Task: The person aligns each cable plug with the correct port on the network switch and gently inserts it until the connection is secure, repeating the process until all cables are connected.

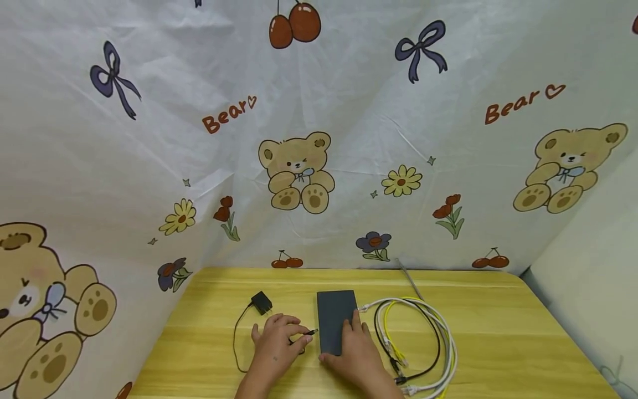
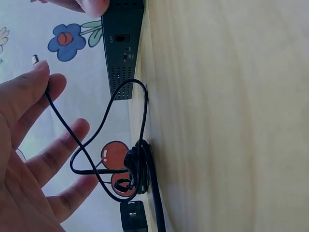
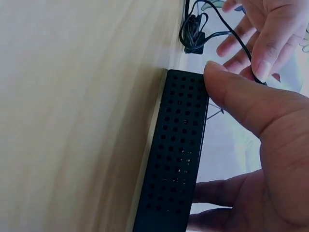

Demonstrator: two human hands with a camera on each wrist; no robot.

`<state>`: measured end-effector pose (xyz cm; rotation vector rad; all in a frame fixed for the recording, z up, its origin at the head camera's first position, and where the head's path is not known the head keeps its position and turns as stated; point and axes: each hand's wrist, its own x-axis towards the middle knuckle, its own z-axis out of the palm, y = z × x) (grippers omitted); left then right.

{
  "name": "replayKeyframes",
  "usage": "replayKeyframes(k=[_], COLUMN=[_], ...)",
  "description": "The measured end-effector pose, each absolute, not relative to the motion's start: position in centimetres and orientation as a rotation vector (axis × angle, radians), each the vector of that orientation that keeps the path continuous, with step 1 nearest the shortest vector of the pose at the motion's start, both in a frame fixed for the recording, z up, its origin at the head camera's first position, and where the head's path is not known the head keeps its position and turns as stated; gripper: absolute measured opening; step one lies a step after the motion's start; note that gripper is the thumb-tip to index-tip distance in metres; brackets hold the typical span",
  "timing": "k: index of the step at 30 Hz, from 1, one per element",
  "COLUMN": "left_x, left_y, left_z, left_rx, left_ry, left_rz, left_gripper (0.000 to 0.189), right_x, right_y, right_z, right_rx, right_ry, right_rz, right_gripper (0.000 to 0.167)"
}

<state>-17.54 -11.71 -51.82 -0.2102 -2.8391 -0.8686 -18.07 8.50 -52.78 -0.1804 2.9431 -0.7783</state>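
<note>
The dark, flat network switch (image 1: 331, 316) lies on the table, its end wall pierced with vent holes in the right wrist view. My right hand (image 1: 358, 350) holds it, thumb at the near left corner and fingers over the right side. Left of the box, my left hand (image 1: 277, 342) pinches the power adapter's plug (image 2: 35, 59) between thumb and index finger, other fingers spread. The plug is apart from the box. A round power jack (image 2: 120, 38) shows in the box's side wall. From the plug, a thin black cord (image 2: 104, 116) loops down to a tied bundle.
The black power adapter (image 1: 261, 302) lies at the back left, prongs showing. Coiled white, black and yellow network cables (image 1: 451, 354) lie to the right; one white connector (image 1: 364, 308) is beside the box, and I cannot tell whether it is plugged in. A printed curtain (image 1: 349, 111) hangs behind.
</note>
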Motion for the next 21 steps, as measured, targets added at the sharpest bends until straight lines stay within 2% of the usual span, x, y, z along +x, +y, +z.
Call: replayKeyframes(k=[4, 11, 17, 21], left_x=[-17.6, -18.0, -17.9, -17.8], left_y=[-11.8, -12.0, -11.9, -11.9], left_z=[-51.9, -51.7, -51.7, -51.6], left_rx=[-0.207, -0.2, -0.198, -0.206], left_ry=[-2.841, -2.864, -2.874, -2.877], left_rz=[-0.886, -0.913, -0.979, -0.986], left_gripper=[0.007, 0.007, 0.009, 0.011], right_x=[-18.1, -18.1, -18.0, -17.9], right_y=[8.1, 7.8, 7.4, 7.1], right_z=[-52.6, -52.8, -53.1, -52.8], right_rx=[-0.155, -0.16, -0.14, -0.11], right_ry=[2.929, 2.951, 2.977, 2.983], right_rz=[-0.761, -0.681, -0.6, -0.566], right_gripper=[0.106, 0.119, 0.101, 0.096])
